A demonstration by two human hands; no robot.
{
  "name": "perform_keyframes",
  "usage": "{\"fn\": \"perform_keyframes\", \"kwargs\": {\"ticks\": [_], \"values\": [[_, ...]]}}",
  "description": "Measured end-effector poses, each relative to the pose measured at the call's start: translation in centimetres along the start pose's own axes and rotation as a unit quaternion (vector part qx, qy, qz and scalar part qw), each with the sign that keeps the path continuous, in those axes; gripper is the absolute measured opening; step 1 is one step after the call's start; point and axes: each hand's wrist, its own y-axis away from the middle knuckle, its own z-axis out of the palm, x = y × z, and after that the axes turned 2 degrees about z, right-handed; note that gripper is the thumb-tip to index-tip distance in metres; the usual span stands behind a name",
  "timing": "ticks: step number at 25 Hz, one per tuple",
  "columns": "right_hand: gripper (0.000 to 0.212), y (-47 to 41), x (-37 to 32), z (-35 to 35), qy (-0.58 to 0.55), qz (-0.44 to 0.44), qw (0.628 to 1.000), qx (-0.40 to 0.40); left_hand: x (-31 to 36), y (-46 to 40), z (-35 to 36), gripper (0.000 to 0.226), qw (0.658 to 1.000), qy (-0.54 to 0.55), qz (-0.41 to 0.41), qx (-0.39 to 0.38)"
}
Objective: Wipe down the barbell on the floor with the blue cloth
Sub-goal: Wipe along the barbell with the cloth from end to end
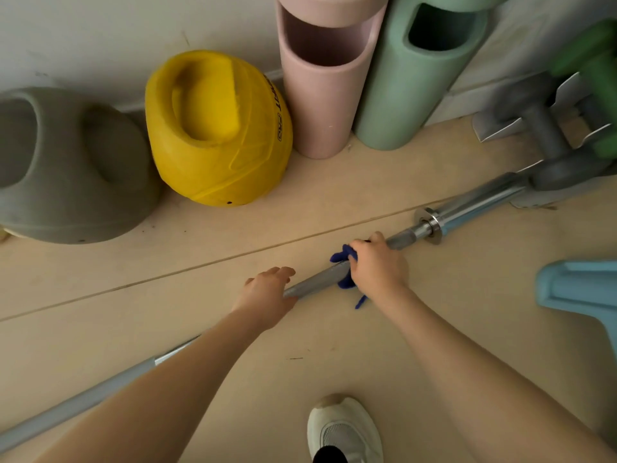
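Right hand [377, 264] closed around the bunched blue cloth [345, 265] on the long steel barbell [317, 279] lying on the floor; left hand [267, 292], loosely open, steadies the bar just beside it. Wiping under way; next stroke should run along toward the collar [430, 225].

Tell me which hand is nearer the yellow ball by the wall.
Left. The left hand rests on the barbell just below the yellow ball. The right hand, gripping the blue cloth around the bar, sits farther along toward the collar.
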Motion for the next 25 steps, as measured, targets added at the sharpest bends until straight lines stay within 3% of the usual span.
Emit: {"fn": "perform_keyframes", "kwargs": {"ticks": [3, 6, 8, 11, 13, 17, 19, 22, 23, 25], "values": [[0.022, -0.4, -0.1, -0.4, 0.024, -0.076, 0.996, -0.049, -2.2, 0.7, -0.5, 0.053, 0.999, 0.004, 0.007, -0.041], [0.019, -1.4, -0.1, -1.8, 0.034, 0.024, 0.997, -0.06, -4.5, 1.7, -0.7, 0.052, 0.997, -0.024, 0.007, -0.077], [0.018, 0.3, -2.5, -1.2, 0.066, 0.035, 0.995, -0.069, -5.7, 2.3, -0.7, 0.048, 0.997, -0.028, -0.003, -0.077], [0.021, 2.6, -5.5, 1.1, 0.081, -0.102, 0.987, -0.089, -6.9, 2.8, -0.6, 0.04, 0.994, -0.069, 0.016, -0.087], [0.024, 1.6, -5.1, 1.1, 0.092, -0.126, 0.983, -0.098, -7.7, 3.2, -0.6, 0.033, 0.994, -0.058, 0.019, -0.091], [0.023, 2.1, -5.7, 0.8, 0.134, -0.018, 0.989, -0.062, -8.6, 4.2, -0.1, 0.026, 0.996, -0.059, 0.013, -0.066], [0.023, 4.5, -8.5, 2.0, 0.113, -0.075, 0.987, -0.082, -8.4, 4.2, 0.2, 0.027, 0.998, -0.044, 0.0, -0.051], [0.024, 6.5, -10.9, 3.7, 0.152, -0.231, 0.956, -0.1, -8.0, 4.7, 0.7, 0.027, 0.999, -0.02, -0.017, -0.027], [0.025, 5.9, -10.5, 3.4, 0.177, -0.25, 0.948, -0.086, -7.9, 4.9, 1.0, 0.026, 1.0, -0.015, -0.02, -0.014], [0.025, 4.6, -8.8, 2.7, 0.202, -0.175, 0.962, -0.057, -7.6, 5.4, 1.6, 0.025, 1.0, -0.009, -0.023, 0.014]]}}
